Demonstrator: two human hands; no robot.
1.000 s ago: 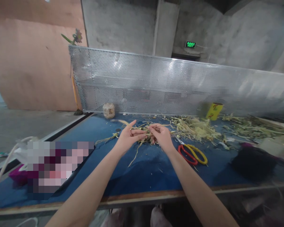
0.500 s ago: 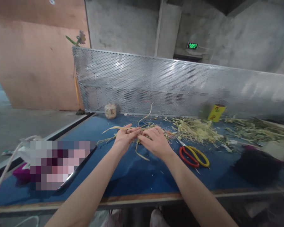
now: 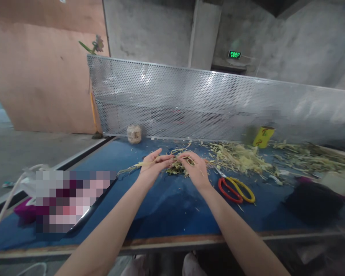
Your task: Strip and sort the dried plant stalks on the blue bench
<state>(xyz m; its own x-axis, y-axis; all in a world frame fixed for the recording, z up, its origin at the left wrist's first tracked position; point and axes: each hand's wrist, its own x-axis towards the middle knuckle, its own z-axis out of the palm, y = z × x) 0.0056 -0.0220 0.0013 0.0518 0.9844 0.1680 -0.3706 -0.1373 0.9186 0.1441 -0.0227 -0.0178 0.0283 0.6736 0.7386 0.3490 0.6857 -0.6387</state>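
Note:
Thin, dried plant strands run between my two hands above the blue tabletop. My left hand (image 3: pixel 151 166) is closed on some of them, with yellowish ends (image 3: pixel 129 168) trailing out to its left. Fingertips pinched together, my right hand (image 3: pixel 197 168) grips strands too, and a pale loop shows by its fingers. Under and between the hands lies a small heap of green-brown plant bits (image 3: pixel 175 167). Just right of my right hand rest scissors (image 3: pixel 238 189) with one red and one yellow handle. The exact pinch points are too small to make out.
Pale shredded plant matter (image 3: pixel 241 159) and darker stalks (image 3: pixel 313 159) lie along the right rear. A yellow box (image 3: pixel 263 137) and a whitish lump (image 3: pixel 134 134) stand near the perforated metal screen (image 3: pixel 166 88). A blurred-out flat device (image 3: pixel 80 199) lies left; a dark bundle (image 3: pixel 313 203) sits right.
The long strands that stuck up and hung down between my hands are now drawn in. My right hand has turned, its fingers gathering a loop, and the heap below shows more.

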